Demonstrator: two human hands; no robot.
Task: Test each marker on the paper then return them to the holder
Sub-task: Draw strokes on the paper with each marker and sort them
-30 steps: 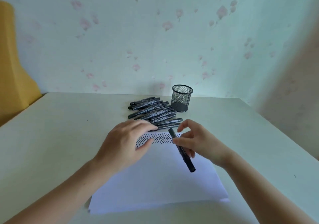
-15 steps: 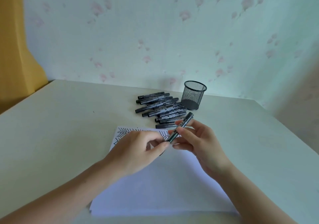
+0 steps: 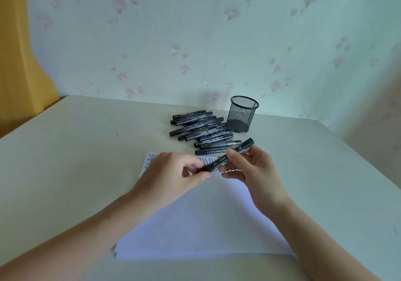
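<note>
Both hands on one marker (image 3: pixel 230 156) above paper (image 3: pixel 201 222): left hand (image 3: pixel 173 178) pinching lower end, right hand (image 3: pixel 251 172) gripping mid-barrel. Mesh holder (image 3: pixel 243 114) upright on surface (image 3: pixel 76 150), nothing visible inside; marker pile (image 3: pixel 201 131) just beside it.

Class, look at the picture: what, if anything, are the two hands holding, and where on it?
One black marker: the left hand pinches its lower end, the right hand grips its middle.

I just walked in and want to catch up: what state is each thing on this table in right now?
Marker: held above the paper by both hands.
Left hand: pinches its lower end.
Right hand: grips its middle.
Pile of markers: lying loose beside the holder.
Holder: upright, looks empty.
Paper: flat, inked at its far edge.
</note>
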